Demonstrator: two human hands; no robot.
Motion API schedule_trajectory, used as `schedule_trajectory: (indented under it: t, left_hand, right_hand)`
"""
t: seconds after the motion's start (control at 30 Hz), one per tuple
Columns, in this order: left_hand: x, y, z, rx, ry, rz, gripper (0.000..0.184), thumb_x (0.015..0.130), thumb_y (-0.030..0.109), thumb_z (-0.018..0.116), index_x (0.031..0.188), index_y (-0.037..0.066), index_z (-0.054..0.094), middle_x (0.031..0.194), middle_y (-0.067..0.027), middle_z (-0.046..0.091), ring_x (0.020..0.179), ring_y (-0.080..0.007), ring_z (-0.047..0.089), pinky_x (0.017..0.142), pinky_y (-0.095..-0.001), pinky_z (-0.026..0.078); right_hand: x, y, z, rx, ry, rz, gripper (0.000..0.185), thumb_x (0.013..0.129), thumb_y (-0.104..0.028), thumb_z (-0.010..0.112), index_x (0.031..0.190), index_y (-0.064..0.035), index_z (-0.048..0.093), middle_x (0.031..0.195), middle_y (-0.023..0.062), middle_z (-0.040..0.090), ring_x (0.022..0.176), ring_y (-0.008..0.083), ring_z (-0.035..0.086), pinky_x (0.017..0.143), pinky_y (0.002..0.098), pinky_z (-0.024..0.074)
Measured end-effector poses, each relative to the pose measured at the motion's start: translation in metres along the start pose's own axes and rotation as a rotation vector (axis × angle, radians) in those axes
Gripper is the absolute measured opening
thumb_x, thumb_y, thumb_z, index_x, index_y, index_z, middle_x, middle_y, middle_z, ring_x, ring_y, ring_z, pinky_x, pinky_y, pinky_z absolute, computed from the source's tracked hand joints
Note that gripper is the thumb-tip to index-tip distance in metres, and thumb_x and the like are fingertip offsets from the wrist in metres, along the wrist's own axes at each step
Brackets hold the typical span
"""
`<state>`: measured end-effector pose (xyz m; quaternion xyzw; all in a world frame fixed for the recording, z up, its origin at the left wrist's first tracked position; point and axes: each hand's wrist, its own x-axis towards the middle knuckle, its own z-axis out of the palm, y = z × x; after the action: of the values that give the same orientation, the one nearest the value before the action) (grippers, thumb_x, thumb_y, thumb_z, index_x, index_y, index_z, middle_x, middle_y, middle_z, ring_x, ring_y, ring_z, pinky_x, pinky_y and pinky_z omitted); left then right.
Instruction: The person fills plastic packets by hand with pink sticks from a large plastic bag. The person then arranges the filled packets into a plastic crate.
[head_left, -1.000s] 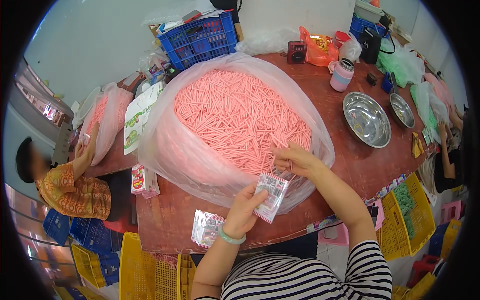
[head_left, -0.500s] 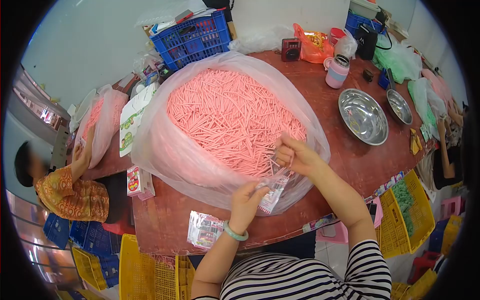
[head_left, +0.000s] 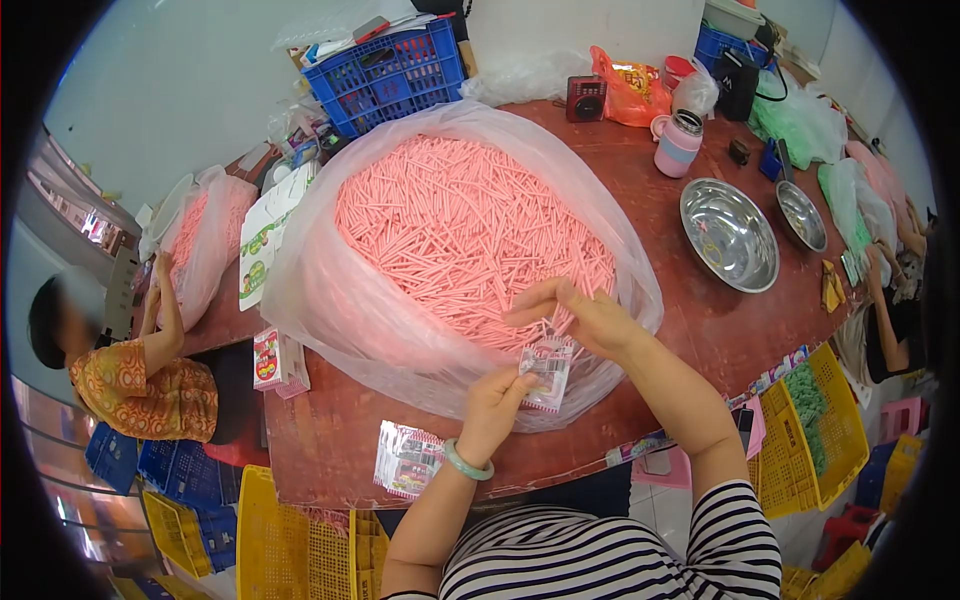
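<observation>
My left hand (head_left: 492,408) is closed on the edge of a small printed sachet (head_left: 546,374), holding it upright at the near rim of the bag. Just above the sachet's top is my right hand (head_left: 592,322), its fingers stretched out to the left over the sticks. A few pink sticks show close under its fingers; whether they touch the hand I cannot tell. Behind both hands a large clear plastic bag (head_left: 310,285) lies wide open, heaped with thin pink sticks (head_left: 450,225). More flat sachets (head_left: 408,460) lie on the table left of my left forearm.
On the red table (head_left: 690,335) stand a steel bowl (head_left: 729,236), a smaller steel pan (head_left: 801,216), a pink bottle (head_left: 679,145) and a radio (head_left: 585,99). A blue crate (head_left: 385,80) is behind the bag. Co-workers sit at left and right. Yellow crates (head_left: 270,535) flank me below.
The sachet has turned more upright and moved slightly up. My right hand's fingers have gone from curled together to stretched out leftward. The co-worker's hands at left have shifted.
</observation>
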<state>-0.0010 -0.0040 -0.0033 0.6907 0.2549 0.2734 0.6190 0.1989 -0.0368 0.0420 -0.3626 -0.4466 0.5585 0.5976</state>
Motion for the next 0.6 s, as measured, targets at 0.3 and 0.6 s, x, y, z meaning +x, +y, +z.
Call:
schedule_trajectory:
  t: [0.3,0.6]
  left_hand:
    - [0.005,0.001,0.004,0.016,0.016,0.017,0.022,0.094,0.018,0.059,0.087,0.000,0.068,0.067,-0.0060,0.058,0.062,-0.0116,0.049,0.059,-0.0273,0.041]
    - [0.024,0.002,0.012,0.051,0.102,0.159,0.021,0.094,0.016,0.059,0.084,-0.002,0.062,0.063,-0.0035,0.047,0.060,-0.0101,0.040,0.056,-0.0272,0.037]
  right_hand:
    - [-0.003,-0.008,0.005,-0.107,-0.156,0.144,0.063,0.098,-0.049,0.040,0.127,0.0057,0.051,0.124,0.0202,0.058,0.122,0.0276,0.052,0.106,0.0415,0.0360]
    - [0.000,-0.004,-0.018,-0.393,-0.172,0.039,0.081,0.092,-0.054,0.053,0.148,-0.0029,0.025,0.147,0.0147,0.037,0.133,0.0227,0.039,0.110,0.0358,0.0294]
